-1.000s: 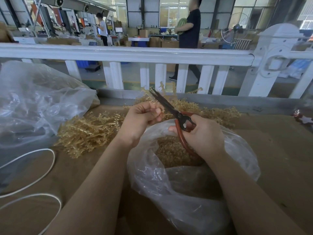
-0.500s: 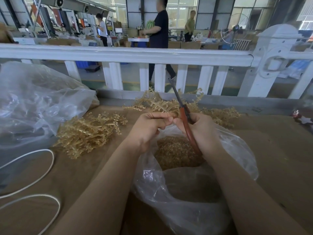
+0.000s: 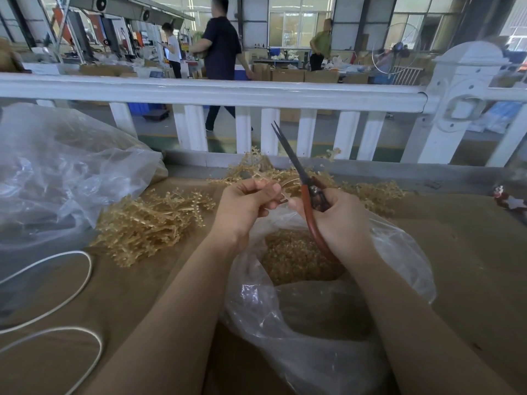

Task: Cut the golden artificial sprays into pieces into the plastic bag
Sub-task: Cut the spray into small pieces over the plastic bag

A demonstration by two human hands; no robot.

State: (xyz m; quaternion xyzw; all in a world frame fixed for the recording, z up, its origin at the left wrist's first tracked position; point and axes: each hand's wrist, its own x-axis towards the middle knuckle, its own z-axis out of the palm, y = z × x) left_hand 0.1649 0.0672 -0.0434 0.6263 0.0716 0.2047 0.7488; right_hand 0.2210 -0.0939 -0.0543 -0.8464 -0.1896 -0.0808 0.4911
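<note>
Where the two hands meet above the mouth of the plastic bag (image 3: pixel 399 252), a thin golden sprig (image 3: pixel 285 192) is pinched between the curled thumb and fingers of the left hand (image 3: pixel 245 206). The right hand (image 3: pixel 342 218) is wrapped round the red handles of the scissors (image 3: pixel 309 201), blades nearly together, tips pointing up and away toward the fence; its fingertips also seem to touch the sprig, though the contact is too small to make out. Directly below both hands the clear bag sits open on the desk (image 3: pixel 470 252), its rim rolled out wide; inside, a bed of small golden cut pieces (image 3: pixel 293 258) fills the bottom. Uncut golden sprays lie on the desk outside the bag: one heap (image 3: pixel 148 223) to the left of the left forearm, and another spread (image 3: pixel 376 192) behind the hands, along the far edge. Further left, a second, larger clear bag (image 3: pixel 62 172) is slumped on the desk, crumpled; a little golden material shows through at its far right edge, the rest of its contents cannot be told. A white cord (image 3: pixel 71 283) loops over the near left of the brown desk top. A small red and white star ornament (image 3: pixel 510 199) lies at the right edge. Beyond the desk runs a white picket fence (image 3: pixel 228 92); past it a workshop floor with cardboard boxes (image 3: pixel 288 74) and three people, one walking.
</note>
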